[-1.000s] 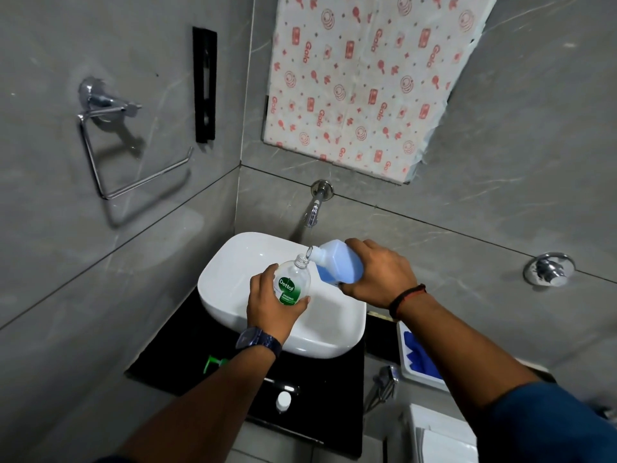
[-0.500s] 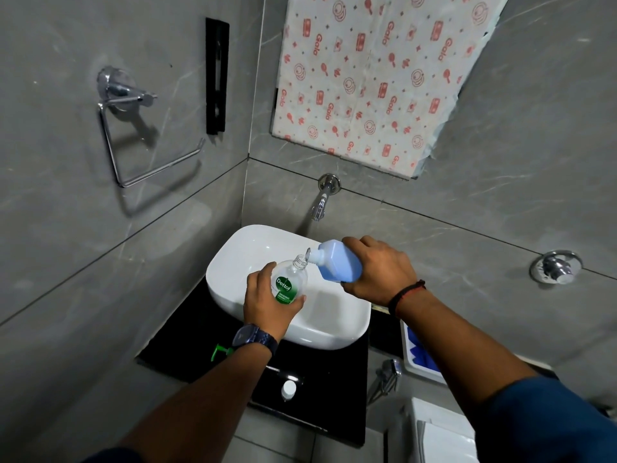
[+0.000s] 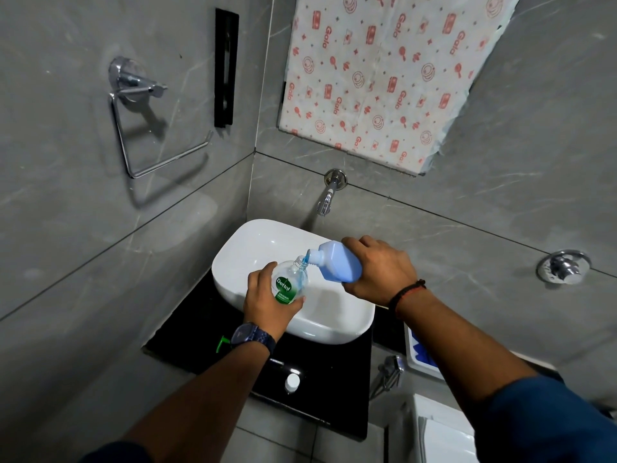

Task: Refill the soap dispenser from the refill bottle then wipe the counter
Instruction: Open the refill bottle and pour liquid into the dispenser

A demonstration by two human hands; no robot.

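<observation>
My left hand (image 3: 267, 302) grips a clear soap dispenser (image 3: 289, 282) with a green label, held tilted over the white basin (image 3: 253, 242). Its neck is uncapped. My right hand (image 3: 380, 269) holds a pale blue refill bottle (image 3: 340, 262) tipped to the left, spout touching the dispenser's mouth. Blue liquid runs down inside the dispenser. The green pump head (image 3: 222, 342) lies on the black counter (image 3: 187, 332), partly hidden behind my left wrist. A white cap (image 3: 292, 381) rests on the counter near its front edge.
A wall tap (image 3: 329, 195) juts out above the basin. A chrome towel ring (image 3: 147, 128) hangs on the left wall, a valve knob (image 3: 562, 265) on the right wall. A white tray with blue contents (image 3: 421, 355) and a white toilet tank (image 3: 440, 432) sit at lower right.
Blue liquid now shows flowing into the dispenser. The refill bottle is tipped a little more. The view has shifted slightly; both hands stay over the basin.
</observation>
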